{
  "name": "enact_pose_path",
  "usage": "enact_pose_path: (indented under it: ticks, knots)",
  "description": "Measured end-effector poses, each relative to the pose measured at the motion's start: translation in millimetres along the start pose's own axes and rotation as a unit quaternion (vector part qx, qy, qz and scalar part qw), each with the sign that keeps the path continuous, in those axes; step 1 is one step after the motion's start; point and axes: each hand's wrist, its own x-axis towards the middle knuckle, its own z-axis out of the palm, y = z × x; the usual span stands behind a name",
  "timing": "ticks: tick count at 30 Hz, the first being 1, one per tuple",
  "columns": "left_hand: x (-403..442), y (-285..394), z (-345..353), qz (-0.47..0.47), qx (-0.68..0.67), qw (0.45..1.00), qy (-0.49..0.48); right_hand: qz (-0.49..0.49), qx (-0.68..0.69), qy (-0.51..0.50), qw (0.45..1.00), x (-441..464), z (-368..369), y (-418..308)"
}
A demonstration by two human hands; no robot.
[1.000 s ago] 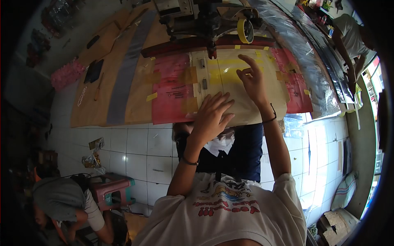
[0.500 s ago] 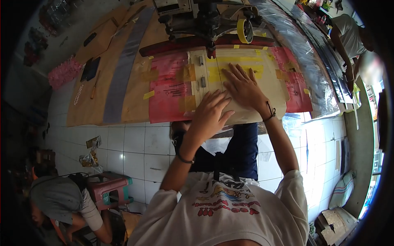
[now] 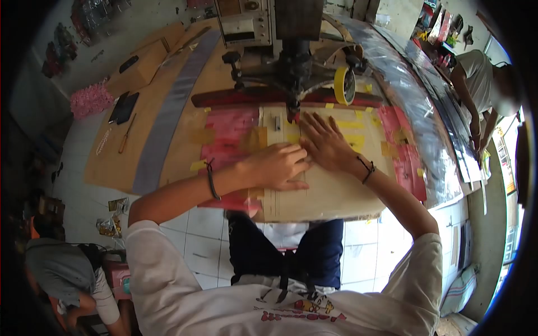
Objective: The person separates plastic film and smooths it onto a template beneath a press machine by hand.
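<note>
My right hand (image 3: 328, 144): flat on beige panel (image 3: 342, 193), on table (image 3: 119, 168) by black machine (image 3: 297, 64). My left hand (image 3: 277, 167): fingers curled, grip unclear. Done: pink sheets (image 3: 224, 120) taped along panel's sides. Outstanding: cannot tell.

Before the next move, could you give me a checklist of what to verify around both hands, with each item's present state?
1. Right hand spread on the beige rectangular sheet: ok.
2. Left hand holding nothing: cannot tell; its fingers are curled.
3. Right hand well clear of the lower tip of the black metal machine: not ok; the fingertips look close beside it.
4. Yellow ring-shaped tape roll out of the hands' way: ok; it is beyond them, at the machine.
5. Slim orange-brown tool apart from the sheet: ok; it lies far to the left.
</note>
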Motion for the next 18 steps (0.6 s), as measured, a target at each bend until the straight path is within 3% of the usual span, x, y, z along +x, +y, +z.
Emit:
enact_pose_path:
  ticks: [2,5,12,18]
  knots:
    - [-3,-12,8,0.008,-0.042,0.997,0.070,-0.001,0.006,-0.025,1.000,5,2,6]
    - [-4,-16,4,-0.004,-0.094,0.993,0.073,-0.002,0.025,-0.045,0.999,6,-5,6]
    - [-12,-26,10,-0.034,-0.135,0.982,0.124,-0.036,0.190,0.044,0.980,7,-19,6]
    - [-11,-25,11,-0.076,-0.107,0.978,0.161,-0.059,0.157,0.059,0.984,14,-13,2]
